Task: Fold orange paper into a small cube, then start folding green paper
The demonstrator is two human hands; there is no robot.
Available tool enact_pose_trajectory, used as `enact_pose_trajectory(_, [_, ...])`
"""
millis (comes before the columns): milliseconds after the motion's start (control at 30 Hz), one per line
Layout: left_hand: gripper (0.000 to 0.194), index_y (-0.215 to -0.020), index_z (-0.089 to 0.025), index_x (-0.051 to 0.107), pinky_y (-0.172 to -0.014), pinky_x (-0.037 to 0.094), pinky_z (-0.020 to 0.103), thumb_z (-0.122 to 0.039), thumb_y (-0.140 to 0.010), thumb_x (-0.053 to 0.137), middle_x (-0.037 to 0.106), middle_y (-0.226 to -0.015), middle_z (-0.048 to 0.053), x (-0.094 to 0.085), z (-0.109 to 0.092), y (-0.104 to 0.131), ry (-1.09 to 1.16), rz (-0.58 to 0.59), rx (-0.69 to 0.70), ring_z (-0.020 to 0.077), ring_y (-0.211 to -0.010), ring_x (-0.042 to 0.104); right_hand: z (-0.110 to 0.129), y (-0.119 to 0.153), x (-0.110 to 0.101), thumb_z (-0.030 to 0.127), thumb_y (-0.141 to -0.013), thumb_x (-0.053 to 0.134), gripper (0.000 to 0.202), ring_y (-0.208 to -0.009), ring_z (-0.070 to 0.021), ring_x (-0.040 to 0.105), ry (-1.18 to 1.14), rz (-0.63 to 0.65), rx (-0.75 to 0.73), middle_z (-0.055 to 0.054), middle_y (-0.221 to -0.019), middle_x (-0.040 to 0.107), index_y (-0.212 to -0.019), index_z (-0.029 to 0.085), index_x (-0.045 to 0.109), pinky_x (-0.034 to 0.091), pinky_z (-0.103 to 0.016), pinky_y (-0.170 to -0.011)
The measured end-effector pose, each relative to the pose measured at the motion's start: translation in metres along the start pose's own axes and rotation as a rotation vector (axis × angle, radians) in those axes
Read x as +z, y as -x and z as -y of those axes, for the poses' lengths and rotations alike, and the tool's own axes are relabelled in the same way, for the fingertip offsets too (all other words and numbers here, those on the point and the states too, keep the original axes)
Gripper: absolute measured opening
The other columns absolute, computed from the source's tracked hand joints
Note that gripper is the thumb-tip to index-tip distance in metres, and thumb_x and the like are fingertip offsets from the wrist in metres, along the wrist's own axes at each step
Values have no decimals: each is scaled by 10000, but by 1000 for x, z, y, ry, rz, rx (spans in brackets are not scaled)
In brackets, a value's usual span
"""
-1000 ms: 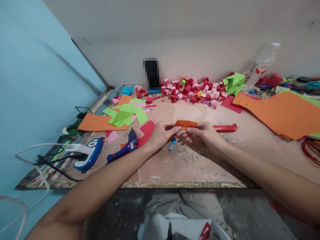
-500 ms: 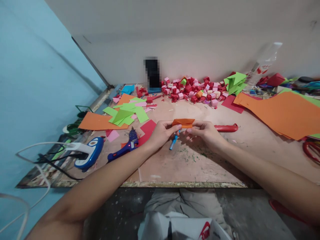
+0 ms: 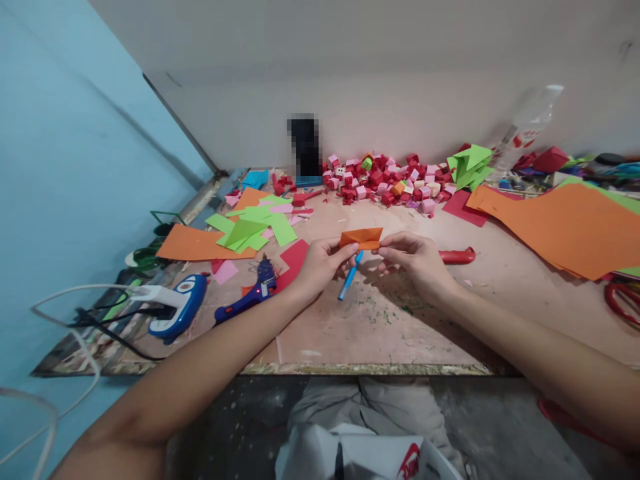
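Note:
Between my two hands is a small folded piece of orange paper (image 3: pixel 361 239), held up a little over the table. My left hand (image 3: pixel 326 265) pinches its left end, thumb along the lower edge. At its lower right corner, the thumb and fingertips of my right hand (image 3: pixel 414 260) close on it. A blue pen (image 3: pixel 350 277) lies slanted below the paper, its upper end near my left fingertips. Partly hidden behind my right hand is a red-handled cutter (image 3: pixel 457 256).
A blue glue gun (image 3: pixel 257 290) and a blue-white power strip (image 3: pixel 183 307) lie left. Green paper pieces (image 3: pixel 250 230) sit behind them. Small red and pink paper cubes (image 3: pixel 390 177) are heaped at the back. Orange sheets (image 3: pixel 565 227), red-handled scissors (image 3: pixel 623 303) and a clear bottle (image 3: pixel 527 130) are right.
The folded orange paper has moved slightly up and left, and its folded face shows more. My right hand has shifted to its lower right corner, uncovering more of the pen.

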State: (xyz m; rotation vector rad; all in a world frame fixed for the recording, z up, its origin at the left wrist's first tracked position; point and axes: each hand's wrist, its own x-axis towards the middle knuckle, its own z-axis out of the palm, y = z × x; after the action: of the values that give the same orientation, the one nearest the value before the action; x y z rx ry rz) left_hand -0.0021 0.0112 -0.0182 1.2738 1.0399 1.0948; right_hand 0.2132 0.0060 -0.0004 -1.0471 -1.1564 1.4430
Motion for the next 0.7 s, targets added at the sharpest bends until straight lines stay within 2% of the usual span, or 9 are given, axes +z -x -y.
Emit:
enact_pose_trajectory(333, [379,-766,-138,730,-501,382,212,-496,-849,823,622,-659,6,4,-3,2,8,22,9,79,-520,500,-2,1,-1,395,-663,1010,332,-635,-182,726,24,7,24,-36,-764,776,-828,203,794,564,-291,-584])
enact_pose_trajectory(500, [388,-739,-141,721,-490,339,222,-504,-847,805,579,-610,-2,4,-2,2,4,27,-21,82,-504,469,-2,1,-1,413,-713,970,295,-589,-187,688,64,7,-1,-44,-661,734,-805,196,793,501,-281,-503])
enact_pose_trajectory(700, [383,-790,-137,731,-530,382,216,-504,-854,819,638,-687,8,5,-1,3,3,36,-22,83,-554,501,0,2,0,385,-677,1006,398,-593,-173,705,-33,10,37,-11,-712,746,-883,211,713,504,-249,-499])
